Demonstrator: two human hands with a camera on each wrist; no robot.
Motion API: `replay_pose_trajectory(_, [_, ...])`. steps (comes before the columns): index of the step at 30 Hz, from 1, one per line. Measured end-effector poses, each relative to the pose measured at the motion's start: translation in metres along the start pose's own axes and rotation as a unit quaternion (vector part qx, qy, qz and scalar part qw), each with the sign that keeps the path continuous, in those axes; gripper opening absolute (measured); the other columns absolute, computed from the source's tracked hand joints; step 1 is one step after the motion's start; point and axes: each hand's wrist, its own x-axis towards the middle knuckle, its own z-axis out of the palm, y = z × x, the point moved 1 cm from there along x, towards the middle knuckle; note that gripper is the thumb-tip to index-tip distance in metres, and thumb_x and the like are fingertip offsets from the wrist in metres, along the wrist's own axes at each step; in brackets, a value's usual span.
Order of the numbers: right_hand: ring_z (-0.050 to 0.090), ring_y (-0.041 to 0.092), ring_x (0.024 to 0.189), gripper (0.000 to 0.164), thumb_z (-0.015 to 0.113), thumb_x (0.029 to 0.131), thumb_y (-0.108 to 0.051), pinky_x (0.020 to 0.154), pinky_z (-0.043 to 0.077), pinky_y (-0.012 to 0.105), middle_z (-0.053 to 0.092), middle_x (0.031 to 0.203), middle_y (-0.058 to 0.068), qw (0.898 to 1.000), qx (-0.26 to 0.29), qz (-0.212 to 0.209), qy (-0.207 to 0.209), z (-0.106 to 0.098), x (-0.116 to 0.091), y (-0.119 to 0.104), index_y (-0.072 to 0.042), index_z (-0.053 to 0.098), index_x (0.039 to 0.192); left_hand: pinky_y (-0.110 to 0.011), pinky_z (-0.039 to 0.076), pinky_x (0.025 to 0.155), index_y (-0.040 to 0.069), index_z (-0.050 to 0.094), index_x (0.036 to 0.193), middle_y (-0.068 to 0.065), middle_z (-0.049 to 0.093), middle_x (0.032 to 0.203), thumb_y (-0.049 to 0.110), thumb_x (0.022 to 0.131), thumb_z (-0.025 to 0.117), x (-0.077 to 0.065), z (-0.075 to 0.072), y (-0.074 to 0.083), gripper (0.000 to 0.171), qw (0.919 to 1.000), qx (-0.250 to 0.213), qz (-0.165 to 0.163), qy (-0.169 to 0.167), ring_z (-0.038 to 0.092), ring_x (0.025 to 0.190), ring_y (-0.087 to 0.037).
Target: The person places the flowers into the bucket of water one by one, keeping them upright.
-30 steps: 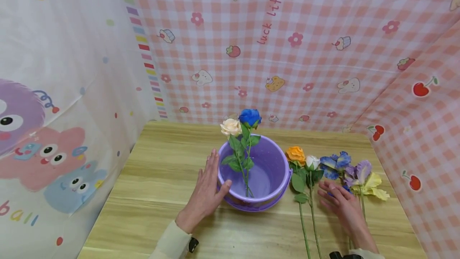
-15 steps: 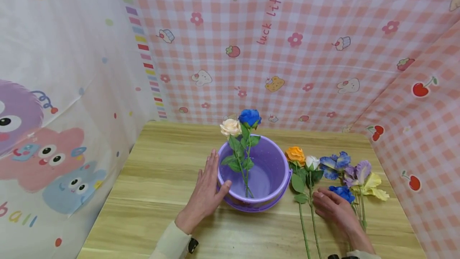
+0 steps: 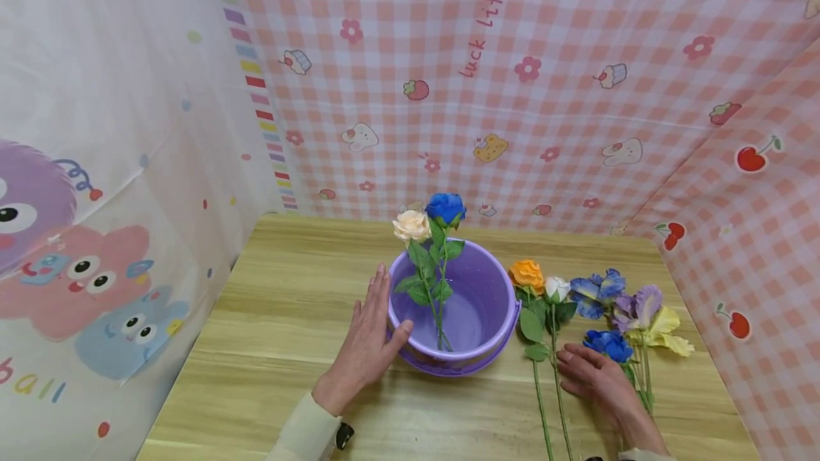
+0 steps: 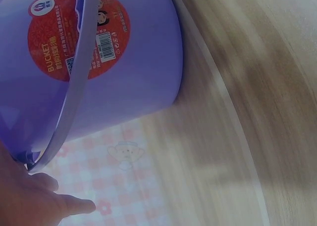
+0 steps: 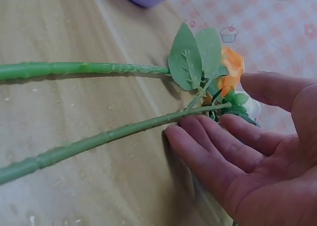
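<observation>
A purple bucket (image 3: 487, 272) stands on the wooden table, holding a cream rose (image 3: 411, 226) and a blue rose (image 3: 445, 209) that lean out at the back. Against its left side rests my left hand (image 3: 360, 351), fingers straight, thumb at the rim. The left wrist view catches the bucket's red label (image 4: 79, 37) and handle (image 4: 81, 72). My right hand (image 3: 602, 386) is low over the table with relaxed, parted fingers, its fingertips right at the stem (image 5: 109, 136) of a white rose (image 3: 556, 289). Left of that lies an orange rose (image 3: 527, 276).
Right of my right hand lie another blue rose (image 3: 607, 345), a blue iris (image 3: 597, 293), a purple iris (image 3: 639, 308) and a yellow flower (image 3: 663, 333). Pink checked cloth (image 3: 384, 102) hangs behind the table, and a white printed cloth (image 3: 147, 183) at the left.
My right hand has shifted left and toward me, off the second blue rose to the white rose's stem. That blue rose now shows fully. The left hand has stayed on the bucket.
</observation>
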Motion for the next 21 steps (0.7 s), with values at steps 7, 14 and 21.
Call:
replay_pose_trajectory(7, [0.071,0.012,0.109,0.072,0.056,0.109,-0.025,0.097,0.059,0.039,0.07,0.128,0.01,0.999,0.051,0.016,0.0,0.002,0.004,0.005,0.013,0.02,0.158,-0.07,0.014,0.118,0.009,0.002,0.167,-0.004,-0.006,0.174,0.049,0.106,0.045,0.0,0.0,0.001,0.085,1.0,-0.002,-0.004,-0.003,0.005,0.158,-0.031])
replay_pose_trajectory(14, [0.07,0.015,0.108,0.066,0.052,0.11,-0.022,0.099,0.057,0.038,0.07,0.119,0.004,0.996,0.084,0.012,-0.006,0.008,0.008,0.002,0.012,0.022,0.158,-0.071,0.014,0.118,0.01,0.002,0.167,-0.004,-0.005,0.174,0.049,0.105,0.046,0.0,0.0,0.0,0.085,1.0,-0.002,-0.002,0.0,0.006,0.158,-0.031])
replay_pose_trajectory(21, [0.071,0.021,0.109,0.065,0.047,0.111,-0.017,0.101,0.056,0.04,0.07,0.116,0.004,0.992,0.125,0.005,-0.028,0.013,0.013,0.004,0.011,0.014,0.16,-0.07,0.014,0.119,0.011,0.001,0.167,-0.004,-0.005,0.174,0.049,0.106,0.046,0.0,0.0,0.0,0.085,1.0,-0.006,0.0,0.0,0.006,0.158,-0.03])
